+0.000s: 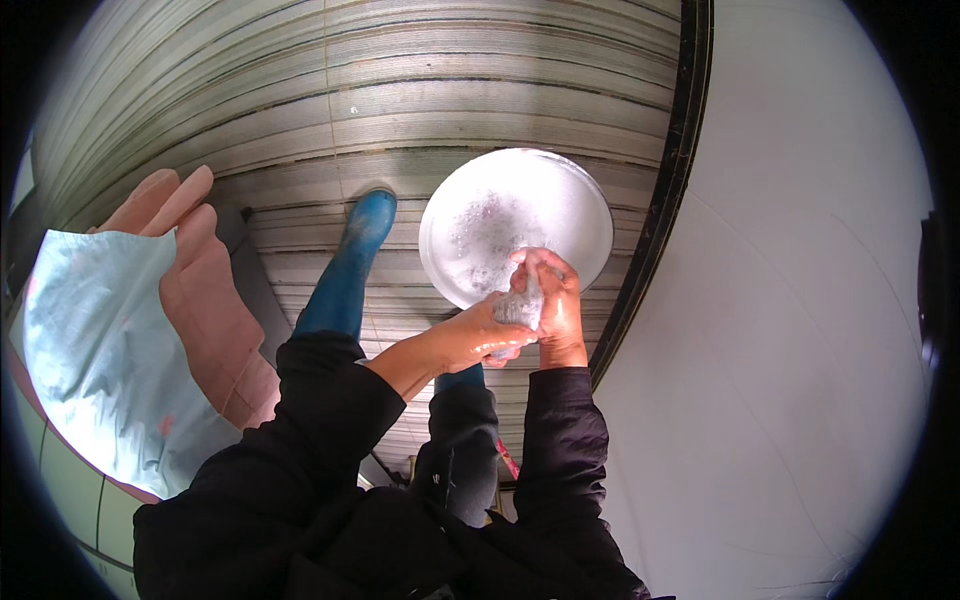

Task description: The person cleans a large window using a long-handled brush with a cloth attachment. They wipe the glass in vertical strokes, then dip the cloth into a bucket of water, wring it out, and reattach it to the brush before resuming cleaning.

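Both my hands are wet and held close together over the near edge of a round white basin (597, 225) with sudsy water in it. Between them is a small, wet, light grey cloth (520, 308) covered in lather; its exact kind cannot be made out. My left hand (478, 335) is closed around the lower part of the cloth, thumb across the near side. With bent fingers, my right hand (557, 300) grips its upper right part. Some fingertips are hidden behind the cloth and the other hand.
The basin stands on a striped grey-beige floor (470, 85), close to a dark strip (672, 200) along a white wall (780, 300). A blue boot (352, 255) is left of the basin. Further left, light blue fabric (110, 350) and folded pink fabric (205, 290) lie on a raised surface.
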Demonstrator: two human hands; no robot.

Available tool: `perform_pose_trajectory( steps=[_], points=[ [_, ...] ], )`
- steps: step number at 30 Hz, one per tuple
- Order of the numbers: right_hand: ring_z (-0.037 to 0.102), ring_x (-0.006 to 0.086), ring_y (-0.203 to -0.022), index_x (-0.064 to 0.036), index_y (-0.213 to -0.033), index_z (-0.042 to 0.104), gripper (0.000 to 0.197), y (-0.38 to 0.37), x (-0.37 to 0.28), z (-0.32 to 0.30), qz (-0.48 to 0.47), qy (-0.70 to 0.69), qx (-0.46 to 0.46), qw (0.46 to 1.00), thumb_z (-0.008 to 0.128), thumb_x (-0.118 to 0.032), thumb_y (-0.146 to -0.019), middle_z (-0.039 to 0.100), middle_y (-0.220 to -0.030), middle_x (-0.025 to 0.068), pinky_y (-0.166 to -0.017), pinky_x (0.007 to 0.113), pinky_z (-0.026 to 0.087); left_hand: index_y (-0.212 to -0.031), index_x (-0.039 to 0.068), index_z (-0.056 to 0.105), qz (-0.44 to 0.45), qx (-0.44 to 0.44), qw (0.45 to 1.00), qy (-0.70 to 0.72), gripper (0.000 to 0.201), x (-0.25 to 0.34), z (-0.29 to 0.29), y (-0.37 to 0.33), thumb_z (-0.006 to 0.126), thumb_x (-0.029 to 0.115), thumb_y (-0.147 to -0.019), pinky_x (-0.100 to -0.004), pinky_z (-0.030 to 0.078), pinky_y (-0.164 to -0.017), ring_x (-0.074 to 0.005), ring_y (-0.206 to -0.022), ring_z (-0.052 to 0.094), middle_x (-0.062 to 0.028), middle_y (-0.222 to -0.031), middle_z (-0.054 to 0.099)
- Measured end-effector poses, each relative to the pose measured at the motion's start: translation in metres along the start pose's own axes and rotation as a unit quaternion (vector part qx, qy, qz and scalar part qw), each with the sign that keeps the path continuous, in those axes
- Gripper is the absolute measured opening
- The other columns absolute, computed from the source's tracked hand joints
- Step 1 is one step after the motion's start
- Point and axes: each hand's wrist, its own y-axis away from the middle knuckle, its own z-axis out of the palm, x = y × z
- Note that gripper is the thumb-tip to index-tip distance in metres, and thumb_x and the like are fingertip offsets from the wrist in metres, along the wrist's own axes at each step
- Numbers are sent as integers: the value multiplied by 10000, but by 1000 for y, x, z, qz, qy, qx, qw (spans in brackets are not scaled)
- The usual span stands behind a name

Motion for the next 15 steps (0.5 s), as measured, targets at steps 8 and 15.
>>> perform_pose_trajectory(
  steps=[8,15],
  points=[
    [481,81,-601,11,-849,669,173,-12,6,12,-4,195,11,981,533,-92,-878,572,-678,7,-542,251,394,-1208,-54,402,124,248,911,-304,561,-24,2,-12,684,120,-754,-324,480,-747,-188,-862,585,-123,-957,590],
    [568,218,-580,26,-849,647,147,-14,15,31,-43,357,66,931,541,-74,-863,643,-705,139,-576,339,467,-1198,-52,411,118,333,862,-364,586,-40,-8,-19,720,169,-751,-391,473,-819,-306,-989,601,-218,-1032,617]
  ],
)
